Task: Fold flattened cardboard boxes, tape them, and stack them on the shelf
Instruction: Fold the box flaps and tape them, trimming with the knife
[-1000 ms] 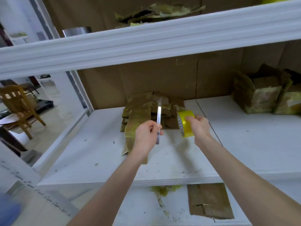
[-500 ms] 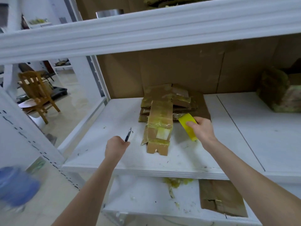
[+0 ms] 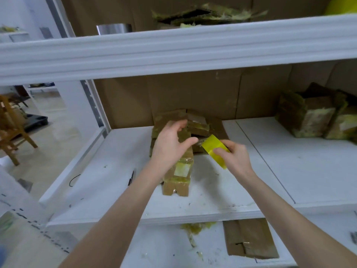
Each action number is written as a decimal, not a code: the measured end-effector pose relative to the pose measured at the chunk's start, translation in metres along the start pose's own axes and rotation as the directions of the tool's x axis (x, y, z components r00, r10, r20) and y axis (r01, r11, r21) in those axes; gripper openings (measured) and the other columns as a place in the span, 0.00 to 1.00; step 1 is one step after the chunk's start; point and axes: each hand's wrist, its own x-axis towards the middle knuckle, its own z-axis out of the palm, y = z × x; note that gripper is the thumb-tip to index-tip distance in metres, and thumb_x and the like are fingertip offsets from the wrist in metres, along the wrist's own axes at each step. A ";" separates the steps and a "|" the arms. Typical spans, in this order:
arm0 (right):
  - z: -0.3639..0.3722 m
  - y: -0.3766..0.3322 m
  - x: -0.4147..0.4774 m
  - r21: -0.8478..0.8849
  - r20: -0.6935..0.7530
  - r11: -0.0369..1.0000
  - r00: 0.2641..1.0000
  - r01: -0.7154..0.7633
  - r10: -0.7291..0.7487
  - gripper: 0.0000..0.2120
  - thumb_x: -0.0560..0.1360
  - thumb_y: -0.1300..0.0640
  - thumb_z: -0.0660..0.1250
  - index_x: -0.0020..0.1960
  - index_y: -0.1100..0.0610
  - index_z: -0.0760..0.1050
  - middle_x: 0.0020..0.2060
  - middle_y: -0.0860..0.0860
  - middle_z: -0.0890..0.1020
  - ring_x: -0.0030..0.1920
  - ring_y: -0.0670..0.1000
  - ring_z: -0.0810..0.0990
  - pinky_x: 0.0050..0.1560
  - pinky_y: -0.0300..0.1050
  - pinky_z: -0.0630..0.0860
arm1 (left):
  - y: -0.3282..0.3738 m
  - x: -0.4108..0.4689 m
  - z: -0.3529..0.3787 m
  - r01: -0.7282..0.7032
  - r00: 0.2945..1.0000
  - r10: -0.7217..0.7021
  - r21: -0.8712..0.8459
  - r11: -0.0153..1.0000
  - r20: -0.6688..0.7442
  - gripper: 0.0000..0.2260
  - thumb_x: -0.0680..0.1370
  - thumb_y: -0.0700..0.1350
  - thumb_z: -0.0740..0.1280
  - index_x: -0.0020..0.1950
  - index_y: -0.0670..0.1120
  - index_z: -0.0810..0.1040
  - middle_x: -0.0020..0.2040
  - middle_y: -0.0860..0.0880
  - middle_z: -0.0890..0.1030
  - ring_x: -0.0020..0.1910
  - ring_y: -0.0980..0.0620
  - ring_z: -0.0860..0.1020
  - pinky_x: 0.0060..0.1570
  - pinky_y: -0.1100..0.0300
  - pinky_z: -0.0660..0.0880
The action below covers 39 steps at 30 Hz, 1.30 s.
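White shelving backed with brown cardboard sheets fills my view, and both bare arms reach onto the middle shelf board [image 3: 299,171]. From my remote seat I read the right hand [image 3: 234,158] as curled round a yellow tape roll [image 3: 210,145], with the thumb lying across its outer face and the roll tilted. Just to the left of that grip, the left hand [image 3: 170,146] hovers with its fingers spread and loosely bent and holds nothing. Its thumb tip is close beside the roll, and I cannot tell whether the two touch.

Directly beneath the left hand lies the pile of flattened boxes [image 3: 180,172], taped in yellowish strips, with one long piece running from under the palm toward the shelf's front edge. Whether the fingers touch the cardboard I cannot tell.

Left of the left forearm a dark slim tool [image 3: 131,177] lies on the board, well apart from both hands. Far to the right of the tape grip, folded boxes [image 3: 309,118] stand against the back. Below the right forearm, on the lower shelf, lies a cardboard scrap [image 3: 249,238]. A wooden chair [image 3: 13,130] stands far off to the left.
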 end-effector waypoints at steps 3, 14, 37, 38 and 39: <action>-0.007 -0.012 -0.005 -0.026 0.033 0.997 0.997 0.071 -0.070 0.10 0.71 0.60 0.70 0.38 0.44 0.79 0.35 0.55 0.81 0.35 0.50 0.74 0.36 0.44 0.69 | 0.017 0.010 0.013 0.020 0.985 -0.015 -0.028 0.999 0.174 0.23 0.72 0.50 0.73 0.65 0.46 0.76 0.60 0.48 0.80 0.57 0.53 0.78 0.59 0.57 0.74; -0.038 -0.012 -0.002 0.182 0.390 0.983 0.918 -0.004 -0.069 0.14 0.69 0.50 0.72 0.47 0.59 0.80 0.39 0.52 0.81 0.40 0.46 0.79 0.43 0.39 0.72 | 0.009 0.005 0.010 0.249 0.966 -0.222 -0.234 0.940 0.136 0.05 0.76 0.44 0.70 0.42 0.45 0.83 0.28 0.55 0.77 0.21 0.60 0.73 0.26 0.68 0.70; -0.048 -0.021 0.007 -0.170 0.485 0.957 0.865 0.237 -0.128 0.14 0.73 0.47 0.70 0.46 0.59 0.81 0.38 0.56 0.81 0.37 0.47 0.77 0.34 0.34 0.69 | -0.024 -0.036 -0.039 0.366 0.909 -0.407 -0.294 0.883 -0.088 0.08 0.78 0.44 0.67 0.40 0.46 0.81 0.35 0.50 0.79 0.27 0.53 0.74 0.27 0.69 0.72; -0.047 -0.019 0.006 -0.208 0.476 0.945 0.870 0.252 -0.128 0.14 0.74 0.47 0.69 0.47 0.58 0.81 0.40 0.55 0.82 0.38 0.48 0.78 0.34 0.35 0.70 | -0.027 -0.038 -0.039 0.375 0.905 -0.416 -0.293 0.879 -0.088 0.08 0.78 0.44 0.67 0.40 0.46 0.81 0.35 0.50 0.79 0.26 0.53 0.74 0.28 0.67 0.73; -0.047 -0.017 0.005 -0.222 0.490 0.942 0.864 0.254 -0.117 0.13 0.74 0.47 0.68 0.48 0.57 0.81 0.41 0.54 0.82 0.40 0.49 0.80 0.35 0.36 0.71 | -0.031 -0.041 -0.039 0.385 0.901 -0.425 -0.292 0.876 -0.085 0.07 0.78 0.44 0.67 0.41 0.46 0.81 0.36 0.49 0.79 0.25 0.54 0.74 0.30 0.65 0.74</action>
